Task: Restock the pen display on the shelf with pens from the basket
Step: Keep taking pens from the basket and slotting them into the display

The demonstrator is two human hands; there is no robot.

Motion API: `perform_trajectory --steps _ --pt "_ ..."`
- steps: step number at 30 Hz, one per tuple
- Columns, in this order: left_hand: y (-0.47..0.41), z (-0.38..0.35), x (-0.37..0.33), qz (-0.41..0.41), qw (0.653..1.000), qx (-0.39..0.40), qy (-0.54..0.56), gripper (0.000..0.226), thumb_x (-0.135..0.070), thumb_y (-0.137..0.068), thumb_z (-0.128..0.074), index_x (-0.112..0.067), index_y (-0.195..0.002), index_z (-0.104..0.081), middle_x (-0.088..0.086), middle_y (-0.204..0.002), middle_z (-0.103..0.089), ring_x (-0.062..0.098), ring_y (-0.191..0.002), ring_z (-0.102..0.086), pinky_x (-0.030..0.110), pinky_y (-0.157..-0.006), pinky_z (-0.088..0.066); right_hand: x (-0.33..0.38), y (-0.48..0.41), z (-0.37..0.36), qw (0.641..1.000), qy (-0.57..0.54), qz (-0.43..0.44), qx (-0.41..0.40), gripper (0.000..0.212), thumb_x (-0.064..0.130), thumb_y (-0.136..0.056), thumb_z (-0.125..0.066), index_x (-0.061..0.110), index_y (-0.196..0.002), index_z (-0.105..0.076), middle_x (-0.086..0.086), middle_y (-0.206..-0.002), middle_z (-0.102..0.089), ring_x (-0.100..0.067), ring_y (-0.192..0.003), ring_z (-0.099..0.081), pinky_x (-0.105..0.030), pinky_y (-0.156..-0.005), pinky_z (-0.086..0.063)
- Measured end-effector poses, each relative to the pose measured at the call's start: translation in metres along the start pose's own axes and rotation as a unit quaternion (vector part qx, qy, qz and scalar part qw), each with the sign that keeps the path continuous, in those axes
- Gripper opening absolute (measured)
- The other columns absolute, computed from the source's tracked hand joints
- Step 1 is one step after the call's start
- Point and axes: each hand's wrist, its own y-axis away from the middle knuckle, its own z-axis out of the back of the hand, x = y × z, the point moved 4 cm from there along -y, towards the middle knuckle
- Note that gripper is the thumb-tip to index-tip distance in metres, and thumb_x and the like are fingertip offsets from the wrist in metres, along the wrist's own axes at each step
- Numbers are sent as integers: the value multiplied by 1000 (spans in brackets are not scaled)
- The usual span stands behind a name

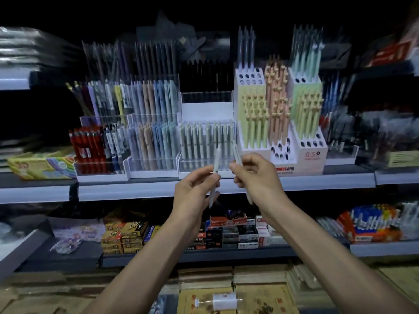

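Before the pen display [206,143], both hands [194,189] [257,175] each pinch one pale pen [215,164] [238,155].

Dim, motion-blurred (edges worst), dark top

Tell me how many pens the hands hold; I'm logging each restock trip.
2 that I can see. One pale pen is in the left hand, another pale pen in the right hand; more may be hidden in the palms.

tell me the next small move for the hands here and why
Probably lift the left hand and drop its pale pen into the clear holder just ahead. Each hand already holds one, the right hand too, and that holder's pens look alike.
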Motion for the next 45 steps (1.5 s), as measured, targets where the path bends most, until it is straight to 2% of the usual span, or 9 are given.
perform_trajectory --steps 5,9,16,19,23,27,33,41,45 --pt "-20 -16 -13 -25 998 -7 -49 20 -12 -92 -77 -18 -112 -77 4 -103 -80 16 -94 -73 47 -95 -57 27 -24 1 1000 -23 19 -1 7 21 -91 -76 19 -96 -79 21 -70 -68 7 -65 -62 -14 -64 -47" --pt "-33 -22 -20 -59 995 -1 -77 26 -14 -91 -79 -17 -117 -78 -3 -107 -80 15 -106 -74 43 -98 -59 40 -42 -1 998 7 56 -23 13 27 -79 -88 21 -83 -78 11 -82 -77 -3 -82 -73 -23 -78 -58" --pt "-61 -30 -39 -89 991 -2 -103 21 -12 -86 -83 -17 -106 -79 -2 -97 -81 12 -95 -77 32 -87 -62 55 -70 -1 995 30 89 -21 14 19 -79 -89 17 -84 -76 2 -81 -78 -10 -75 -76 -13 -62 -54" --pt "-74 -31 -48 -95 989 7 -113 14 -13 -85 -84 -18 -97 -80 -3 -90 -81 8 -88 -77 23 -77 -60 63 -83 -1 993 38 109 -20 20 16 -78 -89 8 -93 -78 -3 -85 -79 -16 -78 -77 -28 -77 -62" --pt "-94 -32 -59 -117 980 -7 -163 11 -9 -86 -84 -12 -96 -81 -2 -82 -80 6 -76 -75 13 -62 -52 70 -100 -3 989 74 126 -35 20 17 -75 -92 9 -86 -77 -1 -81 -78 -13 -72 -77 -30 -78 -63" --pt "-112 -33 -66 -145 959 -45 -238 3 -16 -88 -83 -16 -85 -81 2 -79 -79 14 -75 -75 27 -68 -56 67 -118 -12 984 97 133 -72 21 21 -70 -94 15 -77 -76 2 -74 -77 -12 -67 -76 -39 -77 -64" --pt "-130 -32 -61 -165 917 -106 -346 23 -26 -86 -81 -27 -63 -77 -8 -62 -74 18 -70 -75 46 -75 -63 54 -136 -23 983 112 116 -90 20 20 -70 -94 16 -72 -76 4 -69 -75 -11 -64 -75 -41 -77 -64" --pt "-129 -31 -52 -161 878 -168 -419 27 -37 -90 -76 -23 -67 -75 -3 -77 -78 22 -81 -73 40 -76 -61 35 -147 -28 986 108 88 -95 22 22 -70 -95 15 -75 -75 4 -70 -76 -12 -64 -75 -36 -74 -64" --pt "-126 -32 -49 -138 863 -187 -449 24 -37 -91 -74 -20 -76 -80 -3 -77 -77 20 -76 -71 29 -63 -52 28 -153 -32 986 119 76 -88 23 24 -68 -96 15 -70 -74 1 -68 -75 -19 -66 -76 -43 -73 -64"
